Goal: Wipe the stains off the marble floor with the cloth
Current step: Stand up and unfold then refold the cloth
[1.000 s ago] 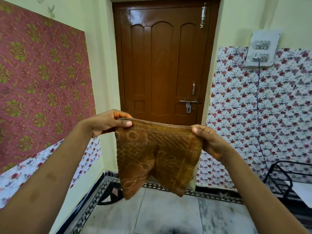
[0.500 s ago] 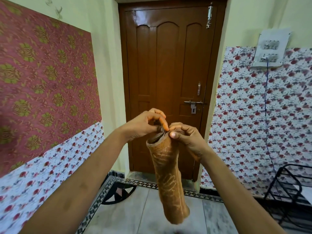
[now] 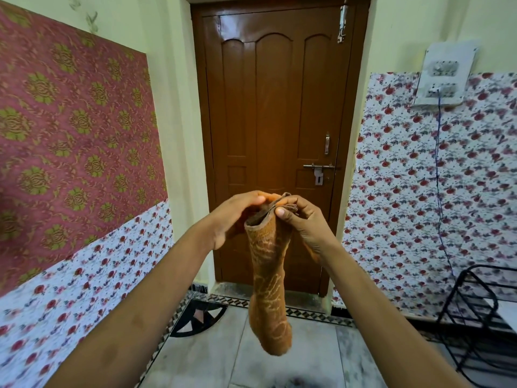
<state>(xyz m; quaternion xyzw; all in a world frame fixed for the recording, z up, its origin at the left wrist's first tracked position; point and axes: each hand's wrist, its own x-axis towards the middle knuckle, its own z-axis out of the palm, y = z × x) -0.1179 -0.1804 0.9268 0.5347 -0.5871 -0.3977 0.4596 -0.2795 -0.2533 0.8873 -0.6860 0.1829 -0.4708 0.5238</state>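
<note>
A brown patterned cloth (image 3: 270, 289) hangs folded in half in front of me, well above the marble floor (image 3: 212, 357). My left hand (image 3: 237, 217) and my right hand (image 3: 303, 219) meet at its top edge, and both pinch the gathered corners together. The cloth's lower end dangles freely. A dark smudge (image 3: 291, 383) shows on the floor at the bottom edge of the view.
A closed brown wooden door (image 3: 279, 121) stands straight ahead. Papered walls close in on the left and right. A black metal rack (image 3: 481, 317) stands at the right, with a blue cord (image 3: 439, 177) hanging from a wall switchboard (image 3: 444, 74). A patterned border strip (image 3: 307, 313) runs along the floor's far edge.
The cloth was held spread wide between my hands. Both hands came together and folded it in half, so it now hangs as a narrow strip. The view also tilted slightly.
</note>
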